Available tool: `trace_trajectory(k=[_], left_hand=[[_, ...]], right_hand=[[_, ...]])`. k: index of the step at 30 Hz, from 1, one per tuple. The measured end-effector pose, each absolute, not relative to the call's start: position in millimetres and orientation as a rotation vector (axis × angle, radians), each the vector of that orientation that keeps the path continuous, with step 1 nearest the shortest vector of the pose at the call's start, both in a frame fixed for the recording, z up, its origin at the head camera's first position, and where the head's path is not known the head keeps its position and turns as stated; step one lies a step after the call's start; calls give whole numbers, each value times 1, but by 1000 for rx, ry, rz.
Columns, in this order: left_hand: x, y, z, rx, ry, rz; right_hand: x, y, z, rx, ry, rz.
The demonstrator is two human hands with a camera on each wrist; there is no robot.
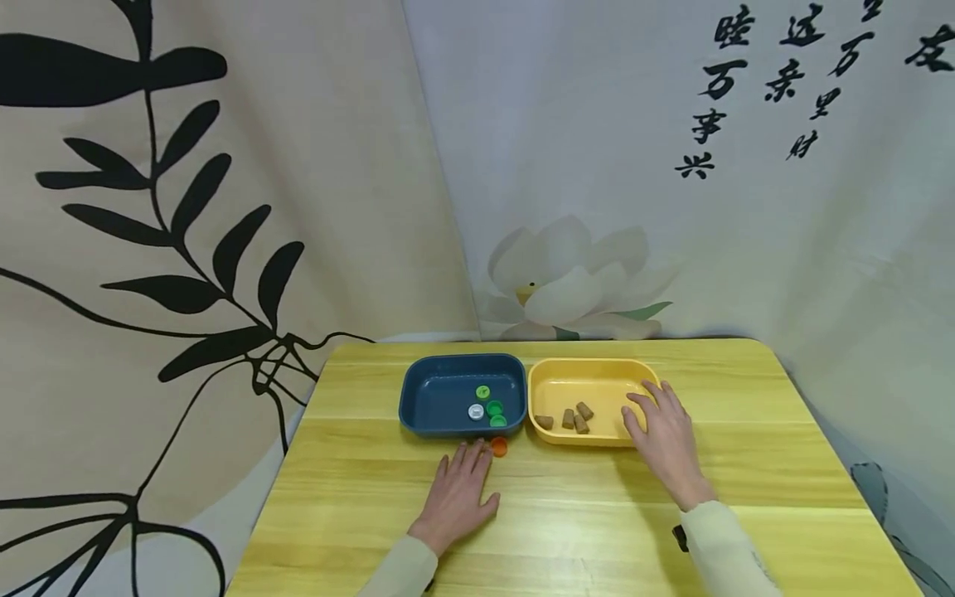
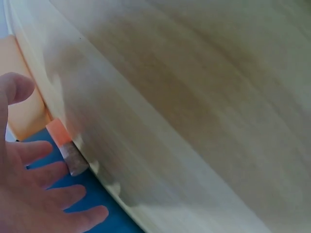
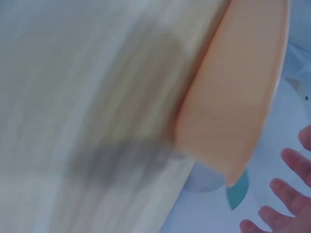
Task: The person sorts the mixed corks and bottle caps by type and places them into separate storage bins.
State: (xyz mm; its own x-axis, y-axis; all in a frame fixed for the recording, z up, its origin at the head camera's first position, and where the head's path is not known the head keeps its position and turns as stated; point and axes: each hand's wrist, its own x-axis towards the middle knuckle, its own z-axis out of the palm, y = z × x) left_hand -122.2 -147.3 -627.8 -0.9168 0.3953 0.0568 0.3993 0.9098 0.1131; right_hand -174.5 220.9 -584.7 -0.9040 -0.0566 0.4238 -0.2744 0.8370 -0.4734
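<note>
My left hand is palm down with its fingers straight, just in front of the blue tray. At its fingertips is an orange cap; in the left wrist view a brown cork-like piece adjoins it, and I cannot tell if the fingers touch it. Over the right end of the yellow tray, my right hand has its fingers spread and holds nothing. Several brown corks lie in the yellow tray. Green caps and a white one are in the blue tray.
Both trays stand side by side near the back of the wooden table. Behind it hangs a cloth backdrop printed with plants and characters. The right wrist view shows the yellow tray's outer wall, looking orange there.
</note>
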Motion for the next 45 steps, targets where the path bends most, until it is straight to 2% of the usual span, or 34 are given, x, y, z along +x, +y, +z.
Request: trace_trajectory(k=[14, 24, 29, 45], left_hand=[[-121, -157, -625, -595, -2918, -308], [-125, -168, -626, -963, -3061, -224], [-126, -170, -623, -1069, -3080, -179], [-125, -172, -618, -1137, -3072, -115]], right_hand=[[-167, 259, -595, 68, -2607, 716], [-167, 266, -604, 5, -2671, 733], [-170, 264, -607, -9, -2733, 775], [-179, 254, -610, -5, -2817, 821]])
